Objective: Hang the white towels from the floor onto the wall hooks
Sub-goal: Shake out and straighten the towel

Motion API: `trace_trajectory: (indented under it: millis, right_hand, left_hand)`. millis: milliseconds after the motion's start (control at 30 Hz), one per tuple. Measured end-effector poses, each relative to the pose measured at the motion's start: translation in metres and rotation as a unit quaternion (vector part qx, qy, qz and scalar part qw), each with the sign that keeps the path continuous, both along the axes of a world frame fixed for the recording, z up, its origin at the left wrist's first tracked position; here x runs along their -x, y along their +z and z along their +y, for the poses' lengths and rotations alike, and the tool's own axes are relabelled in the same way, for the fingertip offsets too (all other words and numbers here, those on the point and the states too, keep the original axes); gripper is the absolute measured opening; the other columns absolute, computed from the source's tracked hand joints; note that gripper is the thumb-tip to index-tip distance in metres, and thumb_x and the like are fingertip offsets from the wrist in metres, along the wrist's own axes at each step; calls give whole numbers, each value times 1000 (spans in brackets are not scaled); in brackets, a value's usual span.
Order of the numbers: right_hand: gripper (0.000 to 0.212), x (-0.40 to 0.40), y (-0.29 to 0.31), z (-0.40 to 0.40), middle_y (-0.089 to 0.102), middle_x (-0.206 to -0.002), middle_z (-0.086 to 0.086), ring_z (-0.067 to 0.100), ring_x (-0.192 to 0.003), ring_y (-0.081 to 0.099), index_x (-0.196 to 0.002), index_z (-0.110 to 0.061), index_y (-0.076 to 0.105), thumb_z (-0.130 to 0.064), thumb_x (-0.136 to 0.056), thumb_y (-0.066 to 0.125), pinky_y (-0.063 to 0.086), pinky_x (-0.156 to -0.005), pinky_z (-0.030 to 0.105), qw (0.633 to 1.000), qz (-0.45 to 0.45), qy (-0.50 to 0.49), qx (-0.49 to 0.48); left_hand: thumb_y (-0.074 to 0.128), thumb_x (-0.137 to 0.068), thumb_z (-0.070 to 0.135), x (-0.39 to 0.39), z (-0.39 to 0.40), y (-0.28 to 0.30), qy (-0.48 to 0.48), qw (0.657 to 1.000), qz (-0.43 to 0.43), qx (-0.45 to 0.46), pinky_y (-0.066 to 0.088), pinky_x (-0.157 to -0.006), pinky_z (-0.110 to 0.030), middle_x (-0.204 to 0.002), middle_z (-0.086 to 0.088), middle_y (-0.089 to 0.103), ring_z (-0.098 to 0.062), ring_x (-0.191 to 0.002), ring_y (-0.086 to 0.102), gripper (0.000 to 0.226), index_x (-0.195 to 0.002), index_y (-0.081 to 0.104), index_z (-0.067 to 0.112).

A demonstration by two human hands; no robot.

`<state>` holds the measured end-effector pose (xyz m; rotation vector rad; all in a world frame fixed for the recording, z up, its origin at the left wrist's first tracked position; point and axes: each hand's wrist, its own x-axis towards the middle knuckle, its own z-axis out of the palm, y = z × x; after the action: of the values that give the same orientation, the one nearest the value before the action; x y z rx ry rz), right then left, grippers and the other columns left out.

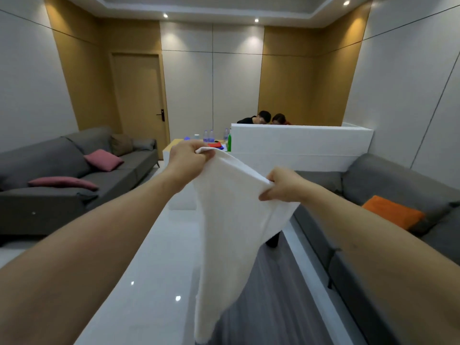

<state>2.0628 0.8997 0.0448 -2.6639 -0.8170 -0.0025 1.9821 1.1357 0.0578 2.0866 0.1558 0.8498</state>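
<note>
A white towel [229, 227] hangs in front of me, stretched along its top edge between both hands and drooping down toward the floor. My left hand [188, 159] grips the upper left corner, held higher and further out. My right hand [282, 185] pinches the upper right edge, lower and closer to me. No wall hooks are visible in this view, and no other towels show on the floor.
A grey sofa [74, 175] with pink cushions lines the left wall. Another grey sofa [398, 195] with an orange cushion sits at the right. A white partition [301, 143] stands ahead with two people behind it. Bottles sit on a table [171, 145]. A wooden door [139, 95] is at back left.
</note>
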Motion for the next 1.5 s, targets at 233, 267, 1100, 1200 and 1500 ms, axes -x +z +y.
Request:
trace_trajectory:
  millis: [233, 267, 1100, 1200, 1500]
  right_hand:
    - [19, -74, 4, -44, 69, -87, 4, 21, -83, 65, -85, -14, 70, -33, -83, 75, 57, -77, 37, 998, 9, -30, -61]
    - [17, -78, 4, -48, 69, -85, 3, 20, -82, 65, -82, -16, 71, -33, -83, 75, 57, -75, 36, 997, 5, -35, -67]
    - [10, -232, 22, -36, 66, -81, 3, 22, -79, 63, -90, -12, 74, -18, -91, 67, 55, -77, 36, 980, -104, -112, -124]
    - [12, -260, 20, -32, 67, -84, 3, 20, -82, 60, -90, -12, 75, -17, -92, 64, 49, -77, 32, 979, -111, -104, -139]
    - [13, -270, 8, -41, 69, -89, 1, 16, -86, 58, -94, -12, 77, -9, -90, 65, 41, -78, 25, 969, -137, -77, -191]
  left_hand:
    - [65, -89, 27, -38, 11, -4, 115, 993, 36, -18, 41, -62, -26, -84, 0, 69, -20, -85, 62, 11, -85, 75, 24]
    - [65, -90, 28, -39, 13, -3, 119, 992, 40, -23, 40, -61, -25, -85, 1, 69, -18, -85, 61, 11, -85, 74, 25]
    - [65, -91, 33, -173, 50, 3, 207, 965, 96, -130, 38, -73, -30, -105, -7, 69, -22, -91, 53, 20, -105, 75, 23]
    - [65, -90, 33, -196, 54, 6, 215, 963, 98, -129, 40, -74, -29, -102, -5, 70, -24, -92, 56, 18, -101, 76, 24]
    - [63, -90, 34, -202, 52, 1, 212, 969, 60, -113, 47, -77, -31, -95, -1, 72, -23, -92, 60, 17, -95, 77, 25]
